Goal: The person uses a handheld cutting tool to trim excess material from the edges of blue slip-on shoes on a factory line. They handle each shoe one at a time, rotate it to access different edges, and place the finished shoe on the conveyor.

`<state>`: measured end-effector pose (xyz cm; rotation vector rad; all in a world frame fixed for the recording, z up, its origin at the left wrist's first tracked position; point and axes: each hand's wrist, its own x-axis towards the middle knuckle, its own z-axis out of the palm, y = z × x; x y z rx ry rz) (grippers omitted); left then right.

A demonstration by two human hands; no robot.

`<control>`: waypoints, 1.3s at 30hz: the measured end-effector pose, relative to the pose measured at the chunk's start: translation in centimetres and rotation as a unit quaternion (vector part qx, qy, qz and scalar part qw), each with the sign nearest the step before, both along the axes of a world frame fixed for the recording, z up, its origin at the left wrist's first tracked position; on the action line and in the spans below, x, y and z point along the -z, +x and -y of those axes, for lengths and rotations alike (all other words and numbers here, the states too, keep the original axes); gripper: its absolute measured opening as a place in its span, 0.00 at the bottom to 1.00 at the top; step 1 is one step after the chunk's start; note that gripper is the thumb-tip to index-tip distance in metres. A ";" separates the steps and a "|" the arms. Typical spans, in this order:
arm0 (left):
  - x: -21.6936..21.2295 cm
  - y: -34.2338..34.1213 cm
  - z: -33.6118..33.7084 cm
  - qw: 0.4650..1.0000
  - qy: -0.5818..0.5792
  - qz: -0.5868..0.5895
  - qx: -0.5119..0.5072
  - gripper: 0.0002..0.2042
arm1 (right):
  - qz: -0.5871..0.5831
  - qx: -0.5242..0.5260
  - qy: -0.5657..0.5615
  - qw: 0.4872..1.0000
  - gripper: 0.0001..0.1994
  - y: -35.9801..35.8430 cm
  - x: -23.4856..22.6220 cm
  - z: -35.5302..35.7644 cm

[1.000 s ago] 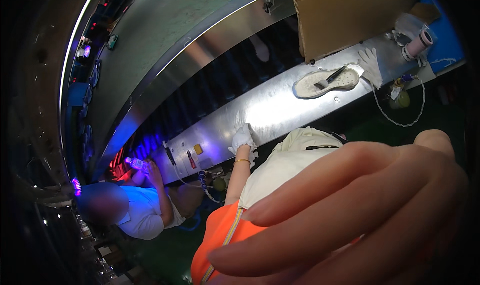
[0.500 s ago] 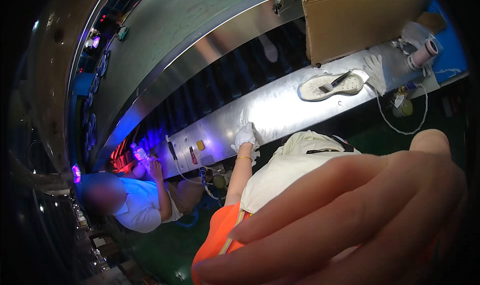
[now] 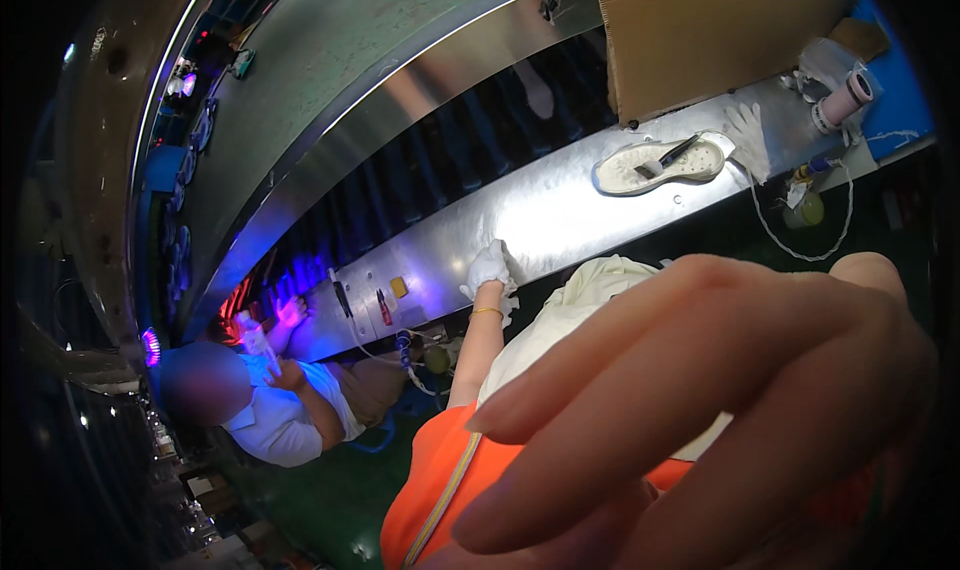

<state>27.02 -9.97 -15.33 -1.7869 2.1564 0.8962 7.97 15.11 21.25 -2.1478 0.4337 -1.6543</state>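
My right hand [image 3: 690, 400] is bare and very large in front of the camera, its slightly bent fingers apart and pointing left. Nothing shows between them. My left hand [image 3: 490, 267], in a white glove, rests at the near edge of the metal bench [image 3: 550, 215]; its fingers are too small and bright to make out. A cream shoe sole [image 3: 612, 175] lies on the bench to the right of that hand, with a dark-handled brush [image 3: 678, 152] across it. Beside the sole lies a loose white glove [image 3: 747, 142].
A cardboard sheet [image 3: 720, 50] stands behind the sole. At the right are a pink cylinder [image 3: 845, 102] and a pot on a white hose [image 3: 803, 210]. A yellow block [image 3: 399, 287] and a red-handled tool [image 3: 384, 307] lie left. A co-worker [image 3: 285, 410] sits at far left.
My right hand has shifted, its fingers spreading farther apart and covering more of my white top. My left hand stays put. The co-worker's hands have moved apart, one lifting a pale item.
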 end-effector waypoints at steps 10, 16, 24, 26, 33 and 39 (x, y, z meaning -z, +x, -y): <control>1.1 -0.5 0.0 0.999 -0.020 0.018 -0.025 0.31 | -0.005 0.009 -0.009 1.000 0.31 0.3 -0.3 -1.0; -2.6 -2.2 -0.6 0.999 0.032 -0.012 -0.032 0.32 | -0.007 0.022 -0.009 1.000 0.30 0.1 -0.6 -1.6; 1.7 -0.3 0.0 0.998 -0.062 -0.011 0.011 0.31 | -0.015 0.014 -0.016 1.000 0.29 0.5 -1.1 -1.9; 0.0 -1.1 0.3 1.000 -0.014 0.005 0.011 0.31 | -0.013 0.020 -0.013 1.000 0.29 0.3 -0.8 -1.8; -0.4 -2.0 0.6 0.999 -0.034 0.001 0.032 0.31 | -0.013 0.031 -0.007 0.999 0.28 0.1 -2.0 -1.5; 2.3 0.2 0.8 0.999 -0.043 0.009 0.027 0.31 | -0.015 0.007 0.000 1.000 0.27 0.2 -0.6 -1.1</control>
